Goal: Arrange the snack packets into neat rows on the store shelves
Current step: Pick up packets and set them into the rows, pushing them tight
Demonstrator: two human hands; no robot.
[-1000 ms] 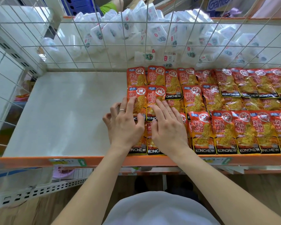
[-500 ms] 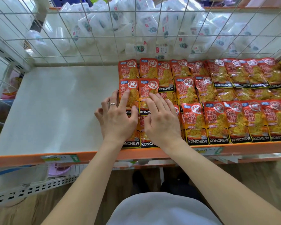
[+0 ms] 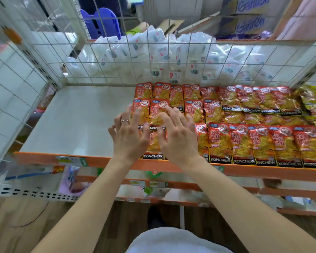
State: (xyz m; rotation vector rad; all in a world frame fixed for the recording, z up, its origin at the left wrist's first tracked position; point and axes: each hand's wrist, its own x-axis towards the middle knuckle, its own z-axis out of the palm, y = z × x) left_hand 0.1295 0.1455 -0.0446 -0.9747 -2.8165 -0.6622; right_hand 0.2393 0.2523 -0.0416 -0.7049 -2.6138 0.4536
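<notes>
Red and yellow KONCHEW snack packets (image 3: 226, 143) lie in overlapping rows across the right half of a white shelf (image 3: 77, 121) with an orange front lip. My left hand (image 3: 128, 132), a ring on one finger, hovers with spread straight fingers over the leftmost column of packets. My right hand (image 3: 175, 132) is beside it, fingers straight, over the second column. Both hands look slightly raised; whether the fingertips touch the packets I cannot tell. A front packet (image 3: 152, 148) shows between the two hands.
A white wire grid (image 3: 153, 57) backs the shelf, with white packets (image 3: 135, 50) piled behind it. Green-yellow packets (image 3: 314, 101) lie at the far right. A wire side panel (image 3: 11, 99) closes the left. Lower shelves (image 3: 171, 187) sit below the orange lip.
Both hands have lifted and drawn back a little from pressing flat on the left packet columns, fingers spreading. The camera view has tilted up.
</notes>
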